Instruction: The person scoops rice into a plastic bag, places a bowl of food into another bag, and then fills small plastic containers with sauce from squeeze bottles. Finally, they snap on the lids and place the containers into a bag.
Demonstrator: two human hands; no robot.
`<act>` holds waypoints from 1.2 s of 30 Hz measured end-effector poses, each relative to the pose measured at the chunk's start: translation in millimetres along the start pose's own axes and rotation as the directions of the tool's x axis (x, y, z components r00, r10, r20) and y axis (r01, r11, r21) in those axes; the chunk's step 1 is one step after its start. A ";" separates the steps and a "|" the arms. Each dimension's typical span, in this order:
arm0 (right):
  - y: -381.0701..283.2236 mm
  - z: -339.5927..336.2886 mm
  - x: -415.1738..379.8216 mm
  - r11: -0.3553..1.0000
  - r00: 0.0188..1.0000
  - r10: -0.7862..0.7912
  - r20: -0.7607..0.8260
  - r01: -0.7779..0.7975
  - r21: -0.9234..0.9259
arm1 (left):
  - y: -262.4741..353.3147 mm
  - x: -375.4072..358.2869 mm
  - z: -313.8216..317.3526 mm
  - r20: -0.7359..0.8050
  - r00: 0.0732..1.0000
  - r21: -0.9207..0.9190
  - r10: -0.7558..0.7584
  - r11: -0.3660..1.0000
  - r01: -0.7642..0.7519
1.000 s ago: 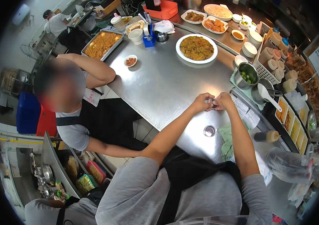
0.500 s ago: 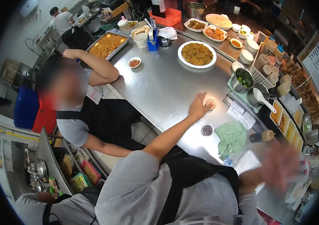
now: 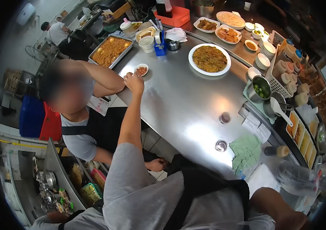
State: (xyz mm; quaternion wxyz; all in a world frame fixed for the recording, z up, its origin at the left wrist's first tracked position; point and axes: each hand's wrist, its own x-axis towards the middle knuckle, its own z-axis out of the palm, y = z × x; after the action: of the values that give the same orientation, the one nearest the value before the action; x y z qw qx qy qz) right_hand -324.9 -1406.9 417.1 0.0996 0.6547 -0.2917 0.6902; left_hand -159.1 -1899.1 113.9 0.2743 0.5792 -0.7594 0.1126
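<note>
My left hand [image 3: 134, 82] reaches out over the far left part of the steel counter [image 3: 166, 103]. Its fingers are bent together beside a small white bowl [image 3: 146, 68] of chopped reddish bits; whether anything is between the fingertips is hidden. At the lower right only my right arm [image 3: 278, 209] shows, and the hand itself is out of sight. Two small clear cups stand nearer me: one cup [image 3: 225, 117] with dark red contents, the other cup [image 3: 221, 145] bright with glare. A crumpled green cloth [image 3: 245, 153] lies beside them.
Across the counter are a white plate [image 3: 227, 65] of brownish-yellow food and a metal tray [image 3: 121, 60] of rice. A co-worker [image 3: 78, 126] leans at the left edge. A sauce bottle rack [image 3: 276, 84], a pot of green fruit [image 3: 255, 94] and food trays line the right.
My left hand has let go of a small cup and moved left to the bowl of reddish bits. My right hand has dropped out of sight. The view has shifted slightly.
</note>
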 end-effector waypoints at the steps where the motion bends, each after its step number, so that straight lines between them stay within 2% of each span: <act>1: 14.8 -1.9 4.4 0.937 1.000 -0.007 -0.002 0.007 0.349 | -5.6 11.0 5.3 0.032 0.998 0.023 0.049 0.999 -0.049; 2: 26.3 -3.2 7.0 0.757 1.000 -0.010 -0.008 0.013 0.653 | -12.7 20.1 15.0 0.040 0.998 0.025 0.044 0.999 -0.045; 3: 31.3 -4.6 6.0 0.758 1.000 -0.002 -0.004 0.004 0.653 | -17.4 27.4 25.0 0.026 0.993 0.075 0.119 0.990 -0.120; 4: 34.3 -4.7 3.5 0.840 0.994 0.051 -0.099 0.010 0.542 | -17.5 32.8 29.9 0.015 0.980 0.122 0.198 0.973 -0.198; 5: 38.3 -3.9 1.4 0.908 0.976 0.089 -0.200 0.003 0.419 | -17.8 37.0 34.1 0.022 0.979 0.115 0.201 0.973 -0.202; 6: 46.5 -2.5 -2.2 0.911 0.976 0.094 -0.198 -0.004 0.412 | -18.5 41.2 37.6 0.048 0.967 0.140 0.249 0.957 -0.253; 7: 58.9 1.5 -5.8 0.735 0.952 0.270 -0.145 -0.106 0.670 | -18.2 44.7 39.1 0.076 0.953 0.165 0.294 0.939 -0.303; 8: 70.7 5.4 -9.2 0.476 0.908 0.417 -0.045 -0.176 0.862 | -18.4 48.0 39.7 0.081 0.938 0.180 0.337 0.921 -0.346; 9: 77.5 7.4 -10.6 0.162 0.849 0.519 0.095 -0.206 0.965 | -18.4 50.6 40.4 0.086 0.937 0.177 0.338 0.920 -0.349; 10: 76.0 2.7 -13.4 0.161 0.847 0.523 0.096 -0.209 0.965 | -18.7 53.1 40.8 0.084 0.931 0.162 0.357 0.916 -0.366; 12: 70.1 -8.8 -19.4 0.127 0.600 0.756 0.261 -0.527 0.840 | -21.4 58.0 43.5 0.082 0.919 0.165 0.385 0.904 -0.394; 13: 72.7 -7.3 -24.7 0.121 0.597 0.757 0.267 -0.529 0.840 | -23.7 58.8 45.7 0.085 0.921 0.168 0.380 0.906 -0.389; 15: 81.8 4.1 -39.9 0.075 0.558 0.809 0.185 -0.410 0.909 | -28.3 60.9 48.5 0.105 0.909 0.129 0.403 0.901 -0.414; 16: 79.6 7.5 -46.5 0.164 0.544 0.830 0.123 -0.449 0.878 | -29.9 61.5 49.6 0.105 0.910 0.131 0.400 0.902 -0.412; 17: 83.2 10.8 -49.2 0.163 0.545 0.829 0.125 -0.449 0.878 | -30.8 61.9 50.5 0.124 0.912 0.134 0.390 0.904 -0.405; 19: 93.6 16.1 -54.7 0.064 0.485 0.852 0.195 -0.468 0.881 | -29.8 62.8 50.0 0.139 0.914 0.136 0.381 0.907 -0.399; 20: 101.8 14.2 -64.9 0.054 0.540 0.797 0.271 -0.510 0.859 | -29.8 61.7 49.5 0.152 0.915 0.130 0.374 0.910 -0.394; 21: 103.2 16.0 -70.5 0.057 0.541 0.796 0.270 -0.511 0.858 | -29.6 60.9 50.2 0.166 0.915 0.123 0.368 0.913 -0.389; 23: 100.9 20.4 -78.4 0.003 0.420 0.860 0.288 -0.569 0.822 | -28.3 60.8 52.2 0.167 0.916 0.114 0.364 0.916 -0.385; 24: 98.1 25.5 -80.6 -0.038 0.345 0.911 0.226 -0.476 0.879 | -28.3 60.4 54.0 0.171 0.918 0.109 0.359 0.919 -0.380; 25: 97.3 26.0 -84.3 -0.036 0.345 0.911 0.226 -0.479 0.877 | -28.4 60.2 55.9 0.169 0.918 0.106 0.358 0.920 -0.378; 27: 97.0 26.9 -90.5 -0.093 0.250 0.933 0.258 -0.526 0.845 | -27.8 60.9 59.0 0.182 0.920 0.124 0.348 0.920 -0.372; 33: 100.6 33.7 -98.0 -0.112 0.238 0.924 0.299 -0.580 0.807 | -27.8 64.9 65.3 0.307 0.920 0.210 0.242 0.926 -0.314; 36: 100.1 33.1 -101.1 -0.137 0.216 0.925 0.313 -0.577 0.805 | -27.5 68.7 62.0 0.285 0.936 0.178 0.209 0.947 -0.266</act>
State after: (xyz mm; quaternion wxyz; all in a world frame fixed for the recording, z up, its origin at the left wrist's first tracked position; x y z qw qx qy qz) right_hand -336.5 -1480.9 291.7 -0.5960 0.1534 -0.2373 0.7516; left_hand -163.3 -1993.9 96.3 0.0918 0.5184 -0.8371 0.1486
